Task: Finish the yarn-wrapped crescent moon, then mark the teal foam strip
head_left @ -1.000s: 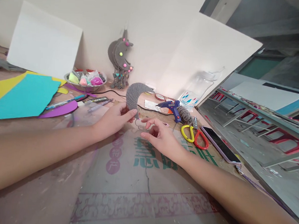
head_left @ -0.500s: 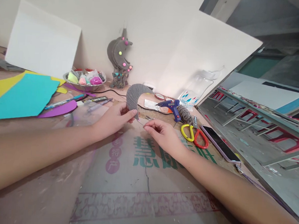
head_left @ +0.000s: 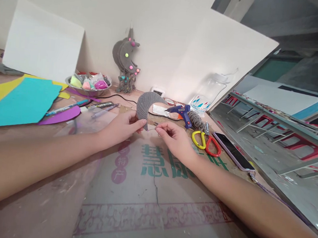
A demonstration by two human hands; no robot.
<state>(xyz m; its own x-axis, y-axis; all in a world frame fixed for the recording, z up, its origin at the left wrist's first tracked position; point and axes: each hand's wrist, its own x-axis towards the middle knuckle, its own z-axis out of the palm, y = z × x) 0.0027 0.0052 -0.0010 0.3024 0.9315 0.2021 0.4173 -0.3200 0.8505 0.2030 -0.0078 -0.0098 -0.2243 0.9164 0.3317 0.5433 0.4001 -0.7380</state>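
A grey crescent moon (head_left: 143, 106) wrapped in yarn stands tilted above the work surface, pinched near its lower tip between the thumb and fingers of my left hand (head_left: 129, 123). Thumb and forefinger of my right hand (head_left: 171, 136) are closed on a thin grey yarn (head_left: 151, 129), which runs taut from the crescent's lower tip. Some of the left fingers are hidden behind the crescent. Just beyond the hands lies a blue glue gun (head_left: 181, 113), with a ball of grey yarn (head_left: 197, 120) beside it.
Scissors (head_left: 199, 140) with yellow and red handles and a phone (head_left: 234, 151) lie at right. A clear jar (head_left: 208, 93) stands behind. Coloured foam sheets (head_left: 21, 102), a bowl (head_left: 91, 92) of clay packets and a white board (head_left: 43, 40) are at left. A finished moon ornament (head_left: 125, 58) hangs behind.
The crescent has turned and shifted slightly right and down. My right hand has moved a little up and right, keeping its pinch on the yarn. The whole view has shifted slightly.
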